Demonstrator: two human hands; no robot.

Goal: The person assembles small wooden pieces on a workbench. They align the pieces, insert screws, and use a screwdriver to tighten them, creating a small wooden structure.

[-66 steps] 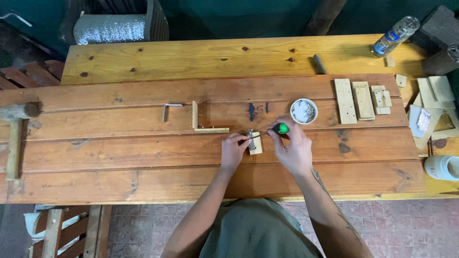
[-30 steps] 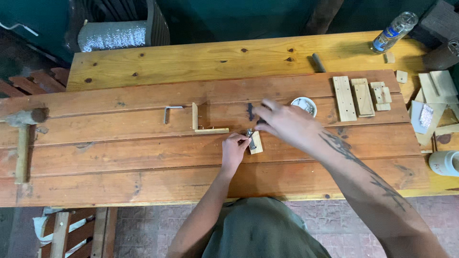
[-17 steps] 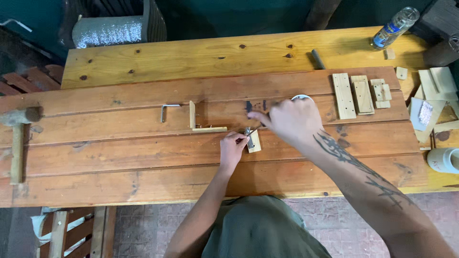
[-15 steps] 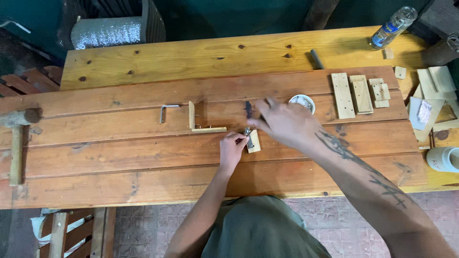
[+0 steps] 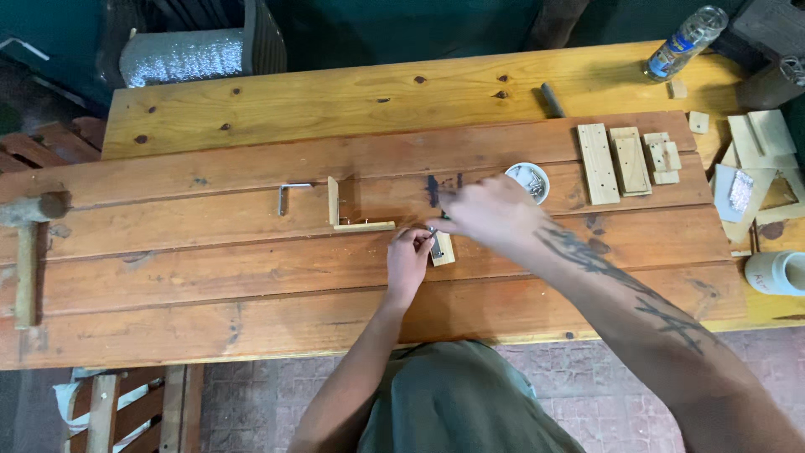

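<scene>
My left hand [image 5: 408, 256] pinches a small pale wooden block [image 5: 444, 250] with a little metal fitting on it, flat on the reddish plank bench [image 5: 210, 277]. My right hand [image 5: 486, 214] hovers just above and to the right of the block, its fingertips drawn together by the block's top edge. Whether they hold something small is hidden. A dark slim tool bit [image 5: 433, 190] lies just beyond those fingertips. A white dish of screws [image 5: 528, 180] sits right behind my right hand.
An L-shaped wooden piece [image 5: 348, 216] and a metal bracket [image 5: 289, 193] lie left of the hands. A mallet [image 5: 29, 243] rests at the far left. Wood offcuts [image 5: 599, 164], a plastic bottle [image 5: 688, 38] and a white cup [image 5: 776, 273] are at the right.
My right hand left the spot beside the block, reached back to the white dish, then returned to the block. The green-handled tool it held before is out of sight. The left hand stayed.
</scene>
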